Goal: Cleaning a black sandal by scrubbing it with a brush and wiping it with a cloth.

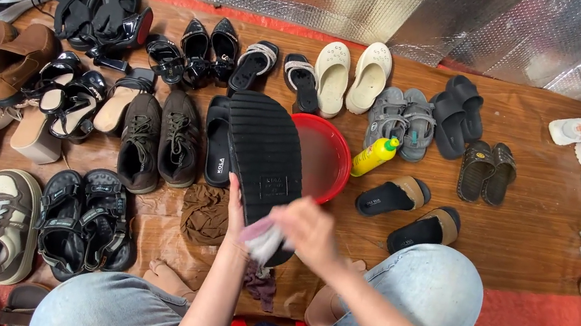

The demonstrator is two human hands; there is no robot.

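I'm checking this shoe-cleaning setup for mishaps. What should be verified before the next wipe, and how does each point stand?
1. Black slide sandal held sole up by the left hand: ok.
2. Right hand grips the pale cloth against the sole's heel end: ok.
3. Red basin close behind the sandal, upright: ok.
4. Water in the basin: cannot tell.
5. Yellow bottle lying on its side beside the basin, green cap on: ok; leaking cannot tell.
6. Matching black slide lies on the floor beside it: ok.
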